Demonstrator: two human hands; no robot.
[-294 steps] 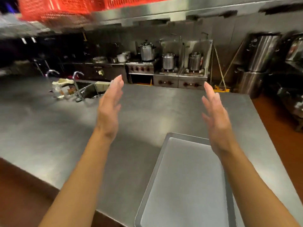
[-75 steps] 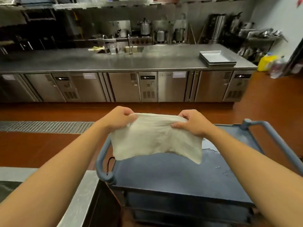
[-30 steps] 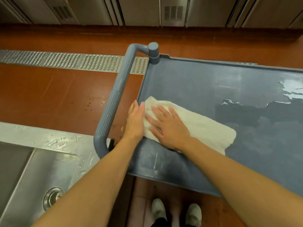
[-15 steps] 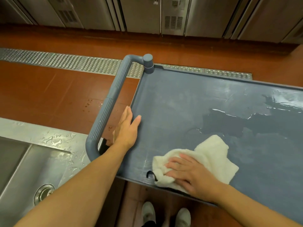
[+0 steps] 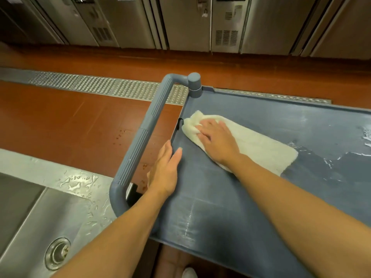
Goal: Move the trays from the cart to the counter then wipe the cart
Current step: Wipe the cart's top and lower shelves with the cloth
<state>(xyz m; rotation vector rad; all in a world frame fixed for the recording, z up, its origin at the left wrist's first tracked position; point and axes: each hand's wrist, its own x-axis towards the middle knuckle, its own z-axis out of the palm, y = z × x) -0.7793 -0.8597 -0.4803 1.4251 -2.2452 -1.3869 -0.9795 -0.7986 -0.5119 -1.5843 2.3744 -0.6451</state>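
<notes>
The blue-grey cart (image 5: pixel 261 197) fills the right and centre, its flat top wet in streaks. A white cloth (image 5: pixel 261 149) lies spread on the top near the left rim. My right hand (image 5: pixel 217 141) presses flat on the cloth's left part, fingers straight and pointing toward the cart's left edge. My left hand (image 5: pixel 164 171) rests on the cart's left rim, thumb on the top surface and fingers over the outer side. No tray is in view.
The cart's ribbed handle (image 5: pixel 144 141) arches over the left end. A wet steel sink (image 5: pixel 36 227) with a drain sits at lower left. Red floor (image 5: pixel 70 121), a metal drain grate (image 5: pixel 104 87) and steel cabinet fronts (image 5: pixel 220 23) lie beyond.
Half a second ago the cloth was bunched near the cart's front edge; my right hand has pushed it away to the far left part, where it lies spread. My left hand stays on the rim.
</notes>
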